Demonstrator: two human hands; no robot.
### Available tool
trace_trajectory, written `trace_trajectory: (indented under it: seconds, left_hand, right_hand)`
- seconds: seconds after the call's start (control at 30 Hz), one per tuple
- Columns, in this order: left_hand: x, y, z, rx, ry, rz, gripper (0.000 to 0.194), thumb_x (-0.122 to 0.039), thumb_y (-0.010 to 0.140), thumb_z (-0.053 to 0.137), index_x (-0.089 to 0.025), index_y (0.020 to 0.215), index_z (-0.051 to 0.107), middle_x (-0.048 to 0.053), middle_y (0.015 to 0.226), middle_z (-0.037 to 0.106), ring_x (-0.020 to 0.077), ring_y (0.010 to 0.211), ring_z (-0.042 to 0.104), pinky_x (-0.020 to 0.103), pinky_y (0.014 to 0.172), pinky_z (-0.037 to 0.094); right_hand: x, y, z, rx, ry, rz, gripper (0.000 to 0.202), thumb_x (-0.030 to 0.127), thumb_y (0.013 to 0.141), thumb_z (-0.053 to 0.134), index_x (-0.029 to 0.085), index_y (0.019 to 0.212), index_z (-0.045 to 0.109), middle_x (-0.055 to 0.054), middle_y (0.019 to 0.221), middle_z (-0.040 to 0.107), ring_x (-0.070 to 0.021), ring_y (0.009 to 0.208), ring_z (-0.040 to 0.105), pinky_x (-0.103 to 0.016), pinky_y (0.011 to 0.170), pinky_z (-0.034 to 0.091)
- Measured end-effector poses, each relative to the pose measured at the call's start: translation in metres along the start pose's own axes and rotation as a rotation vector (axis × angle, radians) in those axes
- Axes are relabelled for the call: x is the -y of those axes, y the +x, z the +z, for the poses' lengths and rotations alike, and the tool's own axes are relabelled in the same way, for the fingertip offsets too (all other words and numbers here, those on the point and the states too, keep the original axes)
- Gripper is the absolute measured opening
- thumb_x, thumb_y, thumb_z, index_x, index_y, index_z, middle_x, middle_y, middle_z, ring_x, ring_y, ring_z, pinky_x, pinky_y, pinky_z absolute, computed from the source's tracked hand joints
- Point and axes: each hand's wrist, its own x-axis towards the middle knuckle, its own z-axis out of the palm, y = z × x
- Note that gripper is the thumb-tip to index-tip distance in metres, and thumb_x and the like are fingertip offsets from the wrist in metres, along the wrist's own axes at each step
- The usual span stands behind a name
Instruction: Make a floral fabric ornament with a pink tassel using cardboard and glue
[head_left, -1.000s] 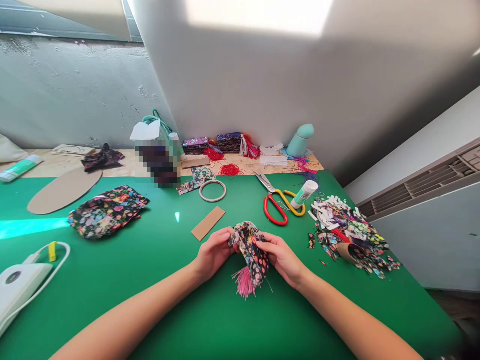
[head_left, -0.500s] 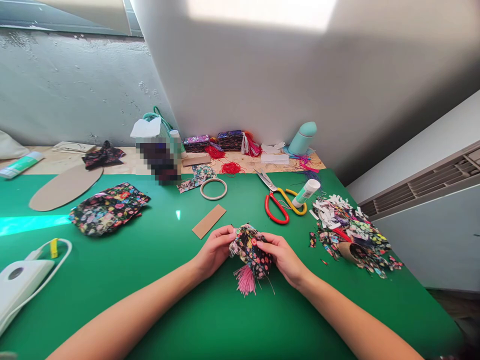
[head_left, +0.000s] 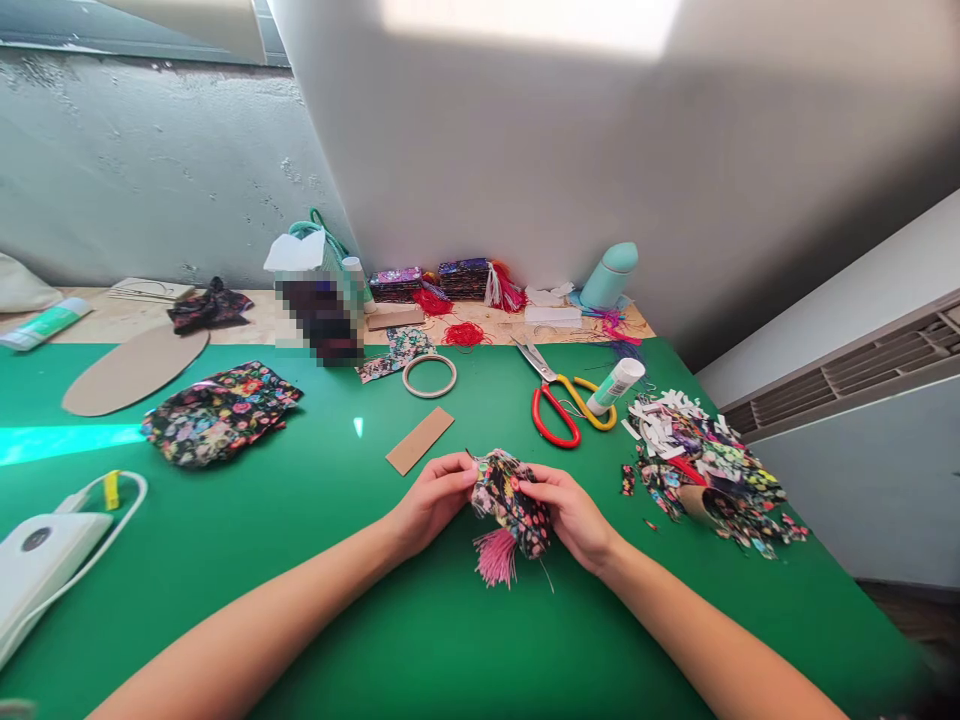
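Handling floral cloth (head_left: pixel 514 505) — left fingers (head_left: pixel 452 482) pinched shut at ten o'clock, right fingers (head_left: pixel 541 490) at two; the next move likely needs steady, light tension.

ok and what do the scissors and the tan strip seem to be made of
Scissors: metal blades, judging by their grey shine; the smooth red and yellow handles look plastic-coated.
Tan strip: probably cardboard, matte, flat and stiff-looking with straight edges.

White device (head_left: pixel 49 570) with looped cable (head_left: pixel 144 492) — far left; mint-green bottle (head_left: pixel 610 276) — near wall (head_left: pixel 480 150).
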Motion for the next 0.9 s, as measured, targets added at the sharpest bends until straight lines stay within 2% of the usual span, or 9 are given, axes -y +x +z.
trace_trajectory:
  seconds: [0.17, 0.3, 0.4, 0.47, 0.57, 0.63, 0.7, 0.8, 0.9]
  left_hand:
    - [0.001, -0.002, 0.002, 0.065, 0.059, 0.025, 0.023, -0.032, 0.065, 0.078, -0.012, 0.064, 0.065, 0.001, 0.062, 0.057, 0.0118, 0.063, 0.05, 0.025, 0.066, 0.039]
    - [0.002, -0.002, 0.001, 0.108, 0.1, 0.053, 0.023, -0.032, 0.07, 0.075, -0.012, 0.064, 0.065, 0.0, 0.061, 0.057, 0.0112, 0.064, 0.05, 0.025, 0.067, 0.039]
    - [0.004, 0.0, -0.002, 0.123, 0.118, 0.084, 0.024, -0.032, 0.071, 0.075, -0.012, 0.068, 0.062, 0.001, 0.068, 0.059, 0.0113, 0.067, 0.052, 0.024, 0.069, 0.04]
    - [0.006, 0.002, -0.004, 0.117, 0.125, 0.142, 0.024, -0.029, 0.069, 0.077, -0.015, 0.078, 0.06, 0.0, 0.077, 0.059, 0.0122, 0.074, 0.053, 0.024, 0.071, 0.041]
    - [0.007, 0.004, -0.005, 0.112, 0.149, 0.235, 0.042, -0.025, 0.066, 0.08, -0.022, 0.099, 0.054, 0.001, 0.094, 0.058, 0.0149, 0.088, 0.056, 0.026, 0.078, 0.044]
    - [0.006, 0.003, -0.003, 0.142, 0.176, 0.217, 0.054, -0.025, 0.068, 0.078, -0.023, 0.113, 0.049, 0.003, 0.097, 0.059, 0.0169, 0.09, 0.058, 0.03, 0.081, 0.045]
    - [0.003, 0.002, -0.001, 0.163, 0.197, 0.173, 0.057, -0.026, 0.071, 0.076, -0.023, 0.12, 0.046, 0.003, 0.089, 0.06, 0.0164, 0.083, 0.061, 0.03, 0.077, 0.047]
    - [-0.001, -0.001, 0.0, 0.128, 0.201, 0.146, 0.055, -0.026, 0.072, 0.075, -0.021, 0.119, 0.048, -0.001, 0.079, 0.058, 0.0133, 0.072, 0.059, 0.026, 0.068, 0.048]
    - [-0.003, 0.0, -0.001, 0.068, 0.226, 0.124, 0.053, -0.029, 0.071, 0.075, -0.02, 0.116, 0.049, -0.002, 0.076, 0.056, 0.0129, 0.07, 0.059, 0.025, 0.065, 0.047]
  right_hand:
    - [0.003, 0.0, 0.002, 0.076, 0.035, 0.014, 0.019, 0.026, 0.065, 0.069, 0.015, 0.08, 0.073, -0.002, 0.073, 0.068, -0.0163, 0.073, 0.057, -0.028, 0.076, 0.041]
    - [0.002, 0.0, 0.003, 0.09, 0.04, 0.053, 0.017, 0.026, 0.066, 0.067, 0.014, 0.078, 0.07, 0.0, 0.067, 0.063, -0.0111, 0.06, 0.05, -0.023, 0.06, 0.039]
    - [0.001, -0.001, 0.001, 0.111, 0.072, 0.087, 0.014, 0.026, 0.067, 0.065, 0.013, 0.073, 0.066, 0.002, 0.057, 0.054, -0.0079, 0.049, 0.041, -0.021, 0.049, 0.033]
    - [0.0, -0.001, -0.001, 0.157, 0.118, 0.144, 0.013, 0.027, 0.068, 0.064, 0.014, 0.07, 0.062, 0.004, 0.053, 0.047, -0.0079, 0.047, 0.04, -0.02, 0.045, 0.03]
    - [-0.002, -0.004, 0.0, 0.268, 0.179, 0.269, 0.013, 0.027, 0.071, 0.06, 0.014, 0.069, 0.059, 0.004, 0.053, 0.041, -0.0082, 0.048, 0.039, -0.019, 0.044, 0.034]
    - [-0.004, -0.005, 0.001, 0.34, 0.206, 0.339, 0.015, 0.028, 0.073, 0.057, 0.013, 0.071, 0.059, 0.003, 0.055, 0.041, -0.0084, 0.05, 0.04, -0.02, 0.045, 0.039]
    - [-0.005, -0.008, 0.003, 0.427, 0.208, 0.398, 0.021, 0.033, 0.074, 0.055, 0.012, 0.074, 0.058, 0.001, 0.058, 0.044, -0.0098, 0.053, 0.043, -0.021, 0.046, 0.041]
    - [-0.004, -0.012, 0.004, 0.519, 0.037, 0.44, 0.034, 0.046, 0.076, 0.049, 0.013, 0.078, 0.058, -0.003, 0.064, 0.052, -0.0135, 0.058, 0.05, -0.024, 0.05, 0.044]
    - [0.005, -0.018, 0.003, 0.423, -0.412, 0.253, 0.03, 0.043, 0.081, 0.05, 0.015, 0.077, 0.059, -0.004, 0.072, 0.06, -0.016, 0.067, 0.055, -0.029, 0.066, 0.046]
